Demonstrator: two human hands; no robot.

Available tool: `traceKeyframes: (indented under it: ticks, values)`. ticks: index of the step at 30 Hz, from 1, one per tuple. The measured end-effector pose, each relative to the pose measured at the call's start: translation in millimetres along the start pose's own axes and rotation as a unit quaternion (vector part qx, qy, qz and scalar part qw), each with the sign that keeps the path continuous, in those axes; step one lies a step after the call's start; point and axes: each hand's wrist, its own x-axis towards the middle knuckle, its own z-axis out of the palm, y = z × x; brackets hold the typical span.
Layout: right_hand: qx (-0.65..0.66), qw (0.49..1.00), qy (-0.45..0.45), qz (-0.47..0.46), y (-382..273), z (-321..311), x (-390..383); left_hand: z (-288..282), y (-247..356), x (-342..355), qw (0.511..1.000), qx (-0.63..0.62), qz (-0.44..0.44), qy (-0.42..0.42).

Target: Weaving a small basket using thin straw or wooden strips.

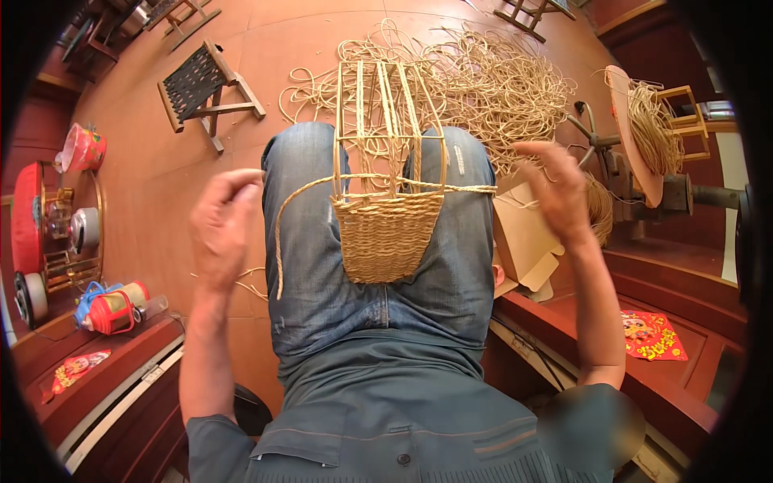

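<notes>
A part-woven basket (386,233) of straw-coloured cord lies across my lap between my thighs. Its lower part is closely woven, and bare upright strands run from it to a rectangular wire frame (345,105) over my knees. One loose cord (302,197) crosses the weaving's edge: its left end droops over my thigh, its right end reaches past my other thigh. My left hand (221,225) is raised beside my left knee, fingers loosely bent, apart from the cord. My right hand (560,189) hovers beyond the cord's right end, thumb and fingers apart. Neither holds anything visible.
A large tangle of cord (507,88) covers the floor ahead. At right are a cardboard box (527,233) and a stand with a round board (636,137) bearing coiled cord. A folding stool (197,84) stands at front left, a red thermos-like container (117,306) at left.
</notes>
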Motion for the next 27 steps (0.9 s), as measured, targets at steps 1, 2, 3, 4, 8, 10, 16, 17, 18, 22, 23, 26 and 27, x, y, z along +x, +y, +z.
traceKeyframes:
  ticks: [1,2,3,4,8,10,16,17,18,22,23,26,27]
  values:
    - [0.011,1.000,-0.018,-0.016,-29.3,13.3,0.9,13.8,13.6,-8.8,0.999,-0.027,-0.004,-0.017]
    - [0.013,0.999,-0.025,-0.033,-45.5,23.9,-1.9,25.1,21.3,-14.4,0.997,-0.051,-0.014,-0.049]
    - [0.006,0.996,-0.055,-0.075,-56.1,29.2,-0.9,36.5,26.4,-19.7,0.996,-0.075,-0.019,-0.053]
    - [0.009,0.994,-0.056,-0.089,-63.3,36.0,-2.3,44.2,29.5,-24.2,0.992,-0.103,-0.029,-0.061]
    - [0.063,0.993,-0.061,-0.076,-66.5,49.5,-7.6,58.3,25.7,-28.3,0.982,-0.164,-0.044,-0.078]
    - [0.101,0.992,-0.060,-0.050,-66.6,52.0,-11.4,59.2,21.1,-27.3,0.970,-0.219,-0.053,-0.095]
    - [0.214,0.968,-0.119,0.057,-69.1,51.0,-12.9,59.2,30.6,-24.2,0.928,-0.317,-0.118,-0.155]
    - [0.218,0.966,-0.124,0.063,-69.1,51.0,-12.6,61.0,28.5,-24.1,0.929,-0.315,-0.118,-0.155]
    - [0.223,0.964,-0.130,0.070,-69.1,51.1,-12.3,63.9,23.3,-23.9,0.932,-0.308,-0.119,-0.151]
    - [0.243,0.958,-0.128,0.086,-65.6,52.0,-12.6,66.8,13.1,-22.2,0.936,-0.292,-0.102,-0.168]
    - [0.247,0.954,-0.135,0.098,-64.5,51.5,-12.8,67.1,13.7,-21.6,0.936,-0.292,-0.103,-0.168]
    - [0.261,0.947,-0.144,0.120,-62.9,50.1,-12.7,67.1,15.3,-19.3,0.940,-0.277,-0.083,-0.180]
    - [0.270,0.943,-0.146,0.130,-62.7,49.5,-12.4,66.2,14.5,-18.0,0.938,-0.277,-0.081,-0.192]
